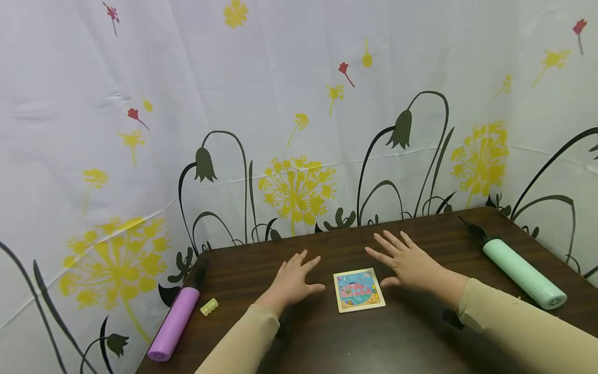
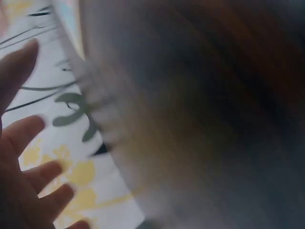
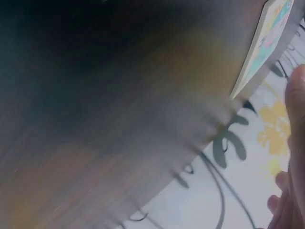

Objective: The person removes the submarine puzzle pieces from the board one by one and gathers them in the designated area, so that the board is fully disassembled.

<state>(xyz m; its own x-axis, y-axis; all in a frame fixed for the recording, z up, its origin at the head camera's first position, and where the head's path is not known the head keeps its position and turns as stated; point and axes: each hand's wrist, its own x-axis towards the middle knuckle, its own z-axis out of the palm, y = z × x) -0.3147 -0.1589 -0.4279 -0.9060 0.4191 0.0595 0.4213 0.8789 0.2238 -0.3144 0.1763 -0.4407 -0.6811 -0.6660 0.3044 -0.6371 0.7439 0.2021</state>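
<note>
A square picture puzzle (image 1: pixel 358 291) with a pale wooden border and a pink fish on blue lies flat on the dark table. Just left of it, my left hand (image 1: pixel 291 280) hovers with fingers spread, holding nothing. On its other side my right hand (image 1: pixel 408 262) is held out the same way, also bare, its thumb nearest the puzzle's right edge. In the left wrist view, the spread fingers of the left hand (image 2: pixel 33 176) show at the left. Part of the puzzle (image 3: pixel 267 40) appears at the upper right of the right wrist view, with the right hand at the edge.
A purple hand pump (image 1: pixel 175 324) with a black nozzle lies along the table's left edge, near a small yellow block-like piece (image 1: pixel 209 306). Toward the right edge lies a mint-green pump (image 1: pixel 523 272). A flower-printed white curtain (image 1: pixel 299 130) hangs behind the dark wooden table (image 1: pixel 374 343).
</note>
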